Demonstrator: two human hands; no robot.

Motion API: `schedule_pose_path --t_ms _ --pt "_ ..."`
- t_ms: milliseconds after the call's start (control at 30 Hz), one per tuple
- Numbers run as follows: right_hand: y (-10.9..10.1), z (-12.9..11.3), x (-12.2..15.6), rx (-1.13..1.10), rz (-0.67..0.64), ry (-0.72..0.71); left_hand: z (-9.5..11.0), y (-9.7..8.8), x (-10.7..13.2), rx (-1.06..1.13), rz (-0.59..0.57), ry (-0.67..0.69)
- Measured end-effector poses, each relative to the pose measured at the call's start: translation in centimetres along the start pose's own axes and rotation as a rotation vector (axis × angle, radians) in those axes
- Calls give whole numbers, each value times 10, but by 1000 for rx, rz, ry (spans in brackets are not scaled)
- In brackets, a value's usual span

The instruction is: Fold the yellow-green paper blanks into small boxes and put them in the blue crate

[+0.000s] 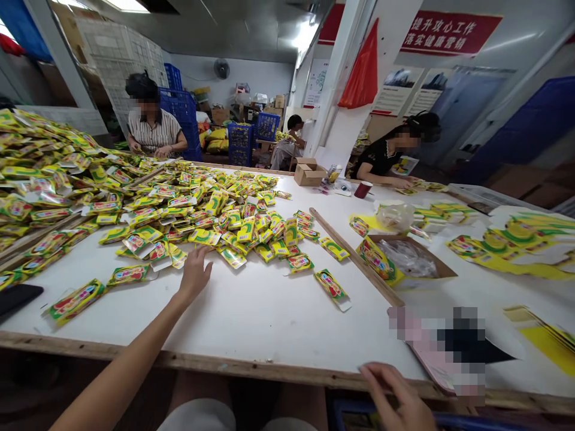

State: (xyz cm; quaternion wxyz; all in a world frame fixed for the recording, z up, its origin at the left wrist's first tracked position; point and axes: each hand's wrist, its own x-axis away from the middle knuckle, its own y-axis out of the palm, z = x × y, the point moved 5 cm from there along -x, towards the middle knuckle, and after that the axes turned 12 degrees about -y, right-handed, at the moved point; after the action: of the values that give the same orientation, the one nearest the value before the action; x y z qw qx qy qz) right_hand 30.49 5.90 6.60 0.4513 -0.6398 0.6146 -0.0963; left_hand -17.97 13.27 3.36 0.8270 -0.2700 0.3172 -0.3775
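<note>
Center-left of frame: left hand (196,274) is resting at front edge of carton pile (188,206), grip not discernible. Lower right: right hand (398,398) is hovering empty, fingers apart. Caution: cartons possibly sliding if dragging is disturbing pile.

Slender left forearm (139,365), bare, smooth; white shorts (197,417) with rounded hems; bare legs (200,386)

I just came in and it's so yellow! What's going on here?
This person's left hand is at the near edge of a heap of yellow-green boxes on a white table. The right hand, seemingly empty, is by the table's front edge. Beyond the heap is someone in a striped shirt.
</note>
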Motion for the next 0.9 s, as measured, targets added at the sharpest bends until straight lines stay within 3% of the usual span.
schedule_pose_path --t_ms 167,300,367,467,567,667,733,800,900 --pt "64 -66 -29 -255 -84 -116 9 6 -58 -31 -19 -4" --pt "82 -83 -33 -338 -126 -140 20 -7 -63 29 -26 4" --pt "86 -80 -32 -350 -112 -119 27 -16 -48 78 -25 10" --pt "96 -79 -30 -389 -45 -104 45 -25 -6 167 -83 34" --pt "116 -88 -32 -458 -1 -106 74 -16 49 258 -265 94" --pt "141 -99 -32 -557 -42 -86 97 6 99 437 -492 91" --pt "151 -102 -31 -612 -51 -70 100 20 122 638 -566 -48" --pt "155 -100 -28 -634 -33 -46 95 28 138 796 -557 -175" --pt "157 -92 -25 -644 -46 -9 86 32 152 868 -561 -211"
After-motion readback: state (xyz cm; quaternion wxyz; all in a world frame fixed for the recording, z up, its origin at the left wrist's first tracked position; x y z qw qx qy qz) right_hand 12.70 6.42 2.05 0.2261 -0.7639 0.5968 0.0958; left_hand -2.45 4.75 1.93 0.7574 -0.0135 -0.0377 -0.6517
